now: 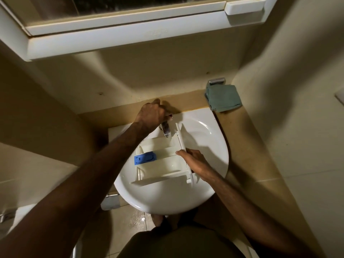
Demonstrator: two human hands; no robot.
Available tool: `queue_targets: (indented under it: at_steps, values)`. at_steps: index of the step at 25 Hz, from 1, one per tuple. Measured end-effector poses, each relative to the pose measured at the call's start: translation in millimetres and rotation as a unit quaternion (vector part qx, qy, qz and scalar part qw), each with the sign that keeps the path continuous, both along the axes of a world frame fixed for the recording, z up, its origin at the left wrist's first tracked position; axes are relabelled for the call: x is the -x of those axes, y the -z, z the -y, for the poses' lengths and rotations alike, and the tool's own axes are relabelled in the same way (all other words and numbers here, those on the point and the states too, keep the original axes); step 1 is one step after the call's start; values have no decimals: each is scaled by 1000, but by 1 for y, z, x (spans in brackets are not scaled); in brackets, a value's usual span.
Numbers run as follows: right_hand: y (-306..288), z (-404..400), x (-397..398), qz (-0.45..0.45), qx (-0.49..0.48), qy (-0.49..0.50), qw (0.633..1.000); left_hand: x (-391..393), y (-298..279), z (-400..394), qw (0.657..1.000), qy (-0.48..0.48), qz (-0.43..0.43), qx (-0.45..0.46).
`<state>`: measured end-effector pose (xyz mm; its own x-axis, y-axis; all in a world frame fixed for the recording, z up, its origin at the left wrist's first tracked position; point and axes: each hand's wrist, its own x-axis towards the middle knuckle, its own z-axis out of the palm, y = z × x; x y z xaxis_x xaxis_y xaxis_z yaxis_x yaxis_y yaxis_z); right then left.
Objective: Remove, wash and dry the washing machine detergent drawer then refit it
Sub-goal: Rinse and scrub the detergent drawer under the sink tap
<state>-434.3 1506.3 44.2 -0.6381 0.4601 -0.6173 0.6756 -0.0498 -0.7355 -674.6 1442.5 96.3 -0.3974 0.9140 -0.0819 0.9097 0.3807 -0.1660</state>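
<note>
Wash step, prob just starting: detergent drawer (163, 161) lies in the sink (210, 146), under the tap (166, 129). Left hand (151, 114) curls over tap handle; right hand (193, 162) grips drawer's front panel. Next: water on, w/ drawer held steady.

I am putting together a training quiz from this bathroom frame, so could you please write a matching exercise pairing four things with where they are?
Things:
1. left hand
2. right hand
3. green cloth
4. blue insert

Places:
A. on the counter by the wall, right of the sink
B. at the left end of the detergent drawer
C. on top of the tap
D. holding the drawer's front panel

Pairs: 1-C, 2-D, 3-A, 4-B
</note>
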Motion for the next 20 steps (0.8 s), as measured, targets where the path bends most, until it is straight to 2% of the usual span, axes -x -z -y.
queue_targets:
  at_steps: [4, 6, 7, 9, 10, 11, 12, 13, 15, 18, 20]
  values:
    - [-1, 3, 0, 0, -13, -1, 1000, -2, -4, 2, 999, 2, 38, -28]
    - [-1, 5, -1, -2, -24, -6, 1000, -7, -8, 8, 993, -9, 86, -83]
    - [-1, 5, -2, -1, -25, -10, 1000, -11, -7, 15, 979, -42, 131, -153]
    - [1, 5, -4, -1, -27, -17, 1000, -27, 6, 38, 910, -163, 198, -324]
    - [2, 4, -5, -1, -29, -18, 999, -37, 16, 52, 878, -229, 204, -366]
    - [2, 3, -6, -3, -32, -19, 999, -46, 31, 67, 868, -278, 201, -358]
    - [2, 3, -7, -4, -33, -19, 999, -52, 46, 80, 879, -293, 198, -319]
    - [2, 2, -7, -6, -32, -23, 999, -56, 60, 90, 904, -275, 197, -262]
    - [1, 3, -7, -9, -24, -27, 999, -51, 79, 99, 946, -181, 222, -153]
    - [0, 7, -5, 1, -26, -31, 999, -38, 80, 80, 941, -127, 310, -55]
    - [-1, 8, -3, 7, -32, -40, 999, -35, 85, 65, 940, -126, 318, 9]
